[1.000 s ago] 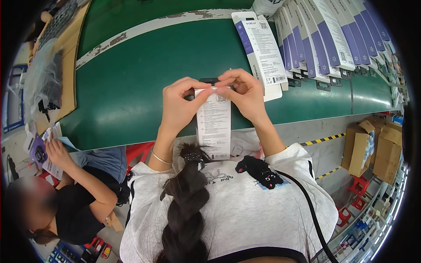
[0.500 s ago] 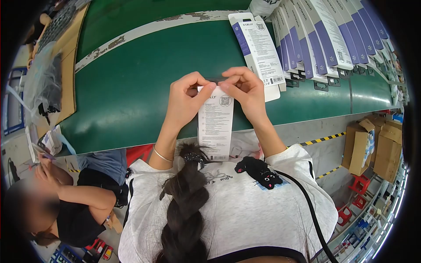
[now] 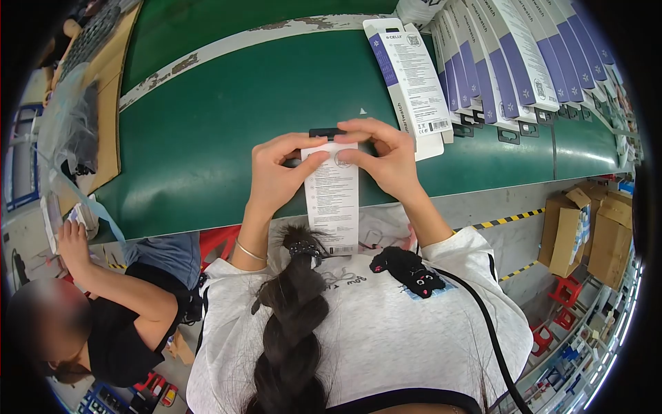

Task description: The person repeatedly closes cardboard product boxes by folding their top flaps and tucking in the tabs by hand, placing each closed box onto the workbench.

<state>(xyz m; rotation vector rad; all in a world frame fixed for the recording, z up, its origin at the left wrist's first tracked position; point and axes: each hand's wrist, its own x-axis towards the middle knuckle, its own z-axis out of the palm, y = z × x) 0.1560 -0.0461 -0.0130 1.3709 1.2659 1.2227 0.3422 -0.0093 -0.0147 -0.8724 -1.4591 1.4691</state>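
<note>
A slim white smartwatch box (image 3: 332, 200) lies in front of my chest with its printed back towards me and a black hang tab (image 3: 326, 132) at its top end. My left hand (image 3: 279, 169) grips the top left corner, fingers on the tab side and thumb on the printed face. The top right corner is in my right hand (image 3: 383, 155), its thumb near the QR code and its fingers against the black tab. The lower end of the box reaches past the table edge, close to my shirt.
Two overlapping smartwatch boxes (image 3: 414, 83) lie at the back right of the green table (image 3: 227, 124), beside a long row of purple-and-white boxes (image 3: 514, 58). A small white scrap (image 3: 363, 111) lies behind my hands. A co-worker (image 3: 131, 303) sits at left; cartons (image 3: 565, 231) stand on the right.
The box and both hands have shifted slightly left and down. The black hang tab now shows above the box, and a white scrap shows on the table. The co-worker's arm has lowered.
</note>
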